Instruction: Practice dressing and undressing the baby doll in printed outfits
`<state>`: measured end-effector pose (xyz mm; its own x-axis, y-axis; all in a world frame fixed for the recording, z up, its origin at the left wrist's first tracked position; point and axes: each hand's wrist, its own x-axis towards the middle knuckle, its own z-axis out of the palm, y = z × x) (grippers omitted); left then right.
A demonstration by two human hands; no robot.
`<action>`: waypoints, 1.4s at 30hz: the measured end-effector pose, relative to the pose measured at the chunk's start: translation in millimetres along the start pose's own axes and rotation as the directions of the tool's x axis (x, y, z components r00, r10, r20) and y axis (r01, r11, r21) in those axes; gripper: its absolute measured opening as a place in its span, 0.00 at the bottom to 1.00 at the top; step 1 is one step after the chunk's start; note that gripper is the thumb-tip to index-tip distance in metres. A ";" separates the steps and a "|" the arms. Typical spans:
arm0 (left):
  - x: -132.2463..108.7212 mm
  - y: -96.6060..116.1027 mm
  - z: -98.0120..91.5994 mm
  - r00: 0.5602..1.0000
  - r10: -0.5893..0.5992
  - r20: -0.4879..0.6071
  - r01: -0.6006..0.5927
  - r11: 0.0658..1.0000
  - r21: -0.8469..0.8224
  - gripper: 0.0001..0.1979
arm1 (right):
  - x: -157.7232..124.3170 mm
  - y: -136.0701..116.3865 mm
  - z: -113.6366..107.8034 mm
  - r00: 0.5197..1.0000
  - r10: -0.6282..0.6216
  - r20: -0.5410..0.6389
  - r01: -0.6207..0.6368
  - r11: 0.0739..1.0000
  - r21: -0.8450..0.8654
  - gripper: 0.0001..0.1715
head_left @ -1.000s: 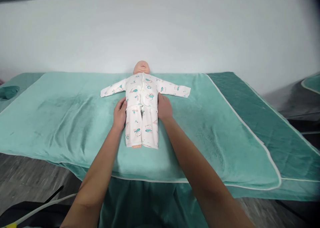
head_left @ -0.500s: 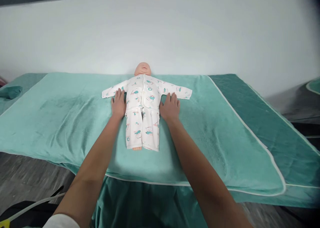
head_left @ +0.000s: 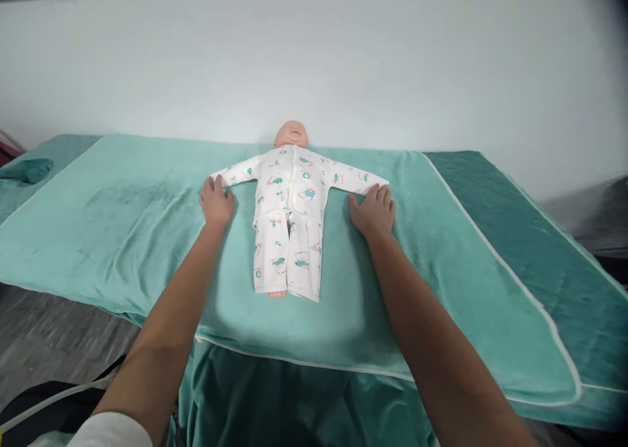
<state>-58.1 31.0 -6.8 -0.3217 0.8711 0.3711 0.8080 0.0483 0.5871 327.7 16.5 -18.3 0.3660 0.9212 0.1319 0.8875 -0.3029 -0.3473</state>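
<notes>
A baby doll (head_left: 291, 135) lies on its back on a light green cover, dressed in a white printed top (head_left: 293, 180) and matching trousers (head_left: 288, 254). Both sleeves stretch out sideways. My left hand (head_left: 216, 203) is at the cuff of the sleeve on the left, its fingers extended over the end. On the other side my right hand (head_left: 375, 210) reaches the opposite cuff, fingers stretched out and thumb apart. Neither hand is closed round the cloth. Toes peep out from one trouser leg; the doll's hands are hidden in the sleeves.
The light green cover (head_left: 147, 237) has white piping and lies over a darker green sheet (head_left: 520, 237) on the bed. A white wall (head_left: 314, 61) rises right behind the doll's head. A pale cable (head_left: 53, 401) runs at the lower left.
My hands have moved outward from the doll's waist to the two sleeve ends, spreading apart. The doll stays lying in the same pose; the view has shifted slightly.
</notes>
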 end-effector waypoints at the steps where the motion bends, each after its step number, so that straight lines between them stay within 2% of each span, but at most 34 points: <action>1: 3.6 -6.0 -1.9 1.000 -0.021 0.015 0.021 1.000 0.017 0.32 | 1.5 2.2 0.3 1.000 0.005 -0.003 -0.005 1.000 0.003 0.49; 4: 10.3 -17.7 -3.7 0.998 -0.050 0.046 0.047 0.996 0.074 0.31 | 3.5 4.1 3.2 0.999 0.006 -0.037 -0.005 1.000 0.019 0.49; 9: 9.4 -19.3 -1.9 0.999 -0.047 0.003 0.046 0.984 0.169 0.28 | 2.6 1.8 4.1 0.998 0.022 -0.054 -0.020 0.999 0.037 0.48; 15: 10.5 -23.8 -4.0 0.992 -0.062 -0.111 0.065 0.998 0.026 0.19 | 0.5 0.0 1.4 0.997 0.029 -0.073 -0.025 0.998 0.054 0.47; 21: 7.7 -25.1 -8.5 0.974 -0.099 -0.204 0.081 0.992 -0.092 0.16 | 1.9 0.5 3.5 0.995 0.024 -0.094 -0.018 0.998 0.061 0.46; 26: 4.3 -23.6 -8.7 0.963 -0.169 -0.209 0.150 0.983 -0.106 0.11 | 2.6 2.0 7.1 0.993 0.015 -0.119 -0.006 0.997 0.073 0.44; 29: 5.5 -23.5 -7.5 0.958 -0.164 -0.234 0.137 0.982 -0.129 0.11 | 5.6 5.4 7.6 0.987 0.022 -0.157 -0.004 0.993 0.116 0.41; 32: 7.1 -23.9 -6.9 0.956 -0.165 -0.242 0.126 0.978 -0.169 0.11 | 15.6 10.9 6.6 0.970 0.112 -0.216 -0.062 0.972 0.225 0.37; 35: 7.6 -24.4 -7.1 0.968 -0.157 -0.197 0.121 0.975 -0.184 0.12 | 31.6 16.3 6.3 0.939 0.231 -0.254 -0.142 0.934 0.327 0.32; 39: 8.3 -25.7 -7.5 0.971 -0.140 -0.193 0.097 0.971 -0.217 0.11 | 49.7 21.2 7.5 0.923 0.278 -0.266 -0.153 0.899 0.411 0.26; 42: 8.6 -26.2 -8.7 0.970 -0.137 -0.203 0.083 0.964 -0.255 0.10 | 53.0 24.9 6.2 0.919 0.299 -0.257 -0.154 0.872 0.465 0.23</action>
<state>-86.4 33.0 -12.7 -0.5225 0.7389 0.4255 0.6264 -0.0059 0.7795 367.4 59.3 -25.7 0.6739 0.6931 0.2558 0.5873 -0.2924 -0.7547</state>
